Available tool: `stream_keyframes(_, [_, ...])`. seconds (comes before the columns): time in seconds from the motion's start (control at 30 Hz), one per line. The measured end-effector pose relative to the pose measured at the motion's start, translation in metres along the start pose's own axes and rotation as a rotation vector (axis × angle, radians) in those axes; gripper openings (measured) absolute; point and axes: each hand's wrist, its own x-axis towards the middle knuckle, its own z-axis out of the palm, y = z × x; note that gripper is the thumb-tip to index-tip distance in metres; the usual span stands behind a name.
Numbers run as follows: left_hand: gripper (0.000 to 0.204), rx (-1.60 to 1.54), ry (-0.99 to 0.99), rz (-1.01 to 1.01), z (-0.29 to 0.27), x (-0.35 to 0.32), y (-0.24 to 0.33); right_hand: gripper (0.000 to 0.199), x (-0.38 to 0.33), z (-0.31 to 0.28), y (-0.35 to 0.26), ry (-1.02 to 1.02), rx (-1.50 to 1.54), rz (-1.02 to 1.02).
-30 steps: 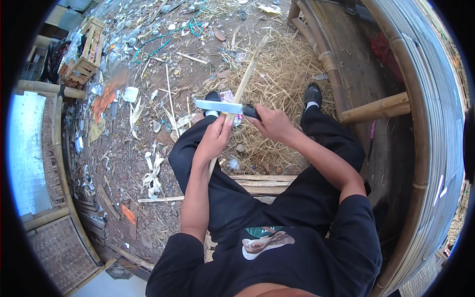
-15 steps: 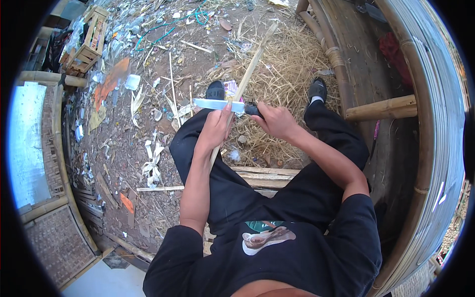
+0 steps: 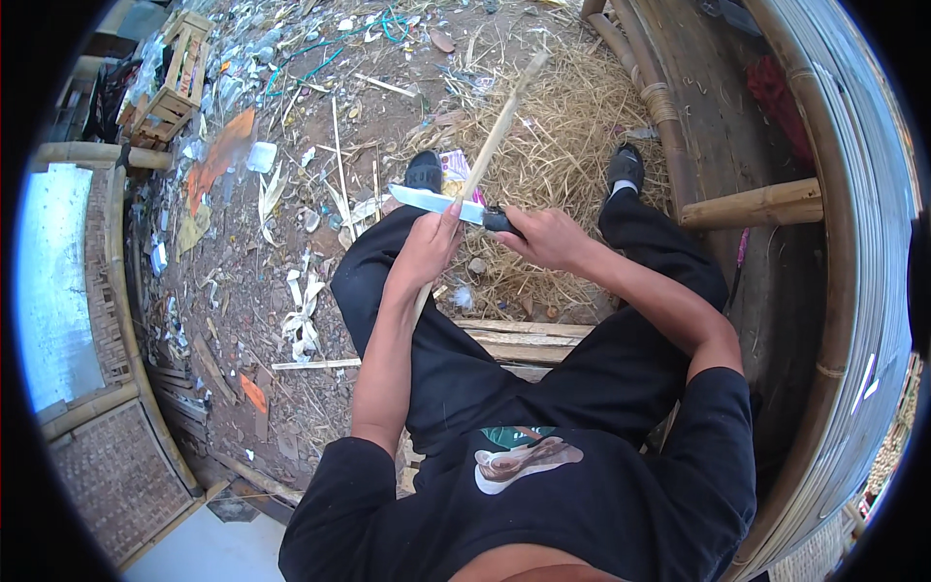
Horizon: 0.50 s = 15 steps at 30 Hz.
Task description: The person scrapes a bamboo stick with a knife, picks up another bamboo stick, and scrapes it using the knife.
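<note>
Two bare hands work close together between the knees: the left hand is wrapped around a pale wooden strip, and the right hand is closed tightly on the black handle of a knife. I can see the left thumb laid up where blade and strip cross; how hard it presses I cannot tell.

The strip is long and straight, its long axis running from seven o'clock to one o'clock. Its far end reaches past both feet, over the straw; its near part slips behind the left forearm by the thigh, so that end is hidden. The knife lies across it, just above the left fist, handle toward four o'clock and tip just past nine, ending over the left trouser leg, close below the left shoe. Which side of the blade is sharpened is too small to tell.

Around the hands, the knees spread wide with straw filling the gap at one and two o'clock. The right shoe sits at two o'clock, well apart from the strip. At three o'clock the bamboo crosspiece of a bench bounds that side, beyond the right knee. Wooden slats lie near six o'clock, between the thighs. Toward ten, the littered ground spreads well past the blade's tip.
</note>
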Motion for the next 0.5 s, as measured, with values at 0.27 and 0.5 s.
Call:
stream_keyframes(0.27, [0.038,-0.008,-0.035,0.088,0.004,0.006,0.006,0.032,0.02,-0.02,0.012,0.207,0.11,0.174])
stream_keyframes(0.5, [0.026,-0.009,-0.034,0.006,-0.002,0.001,0.011,0.031,0.02,-0.025,0.029,0.232,0.008,0.334])
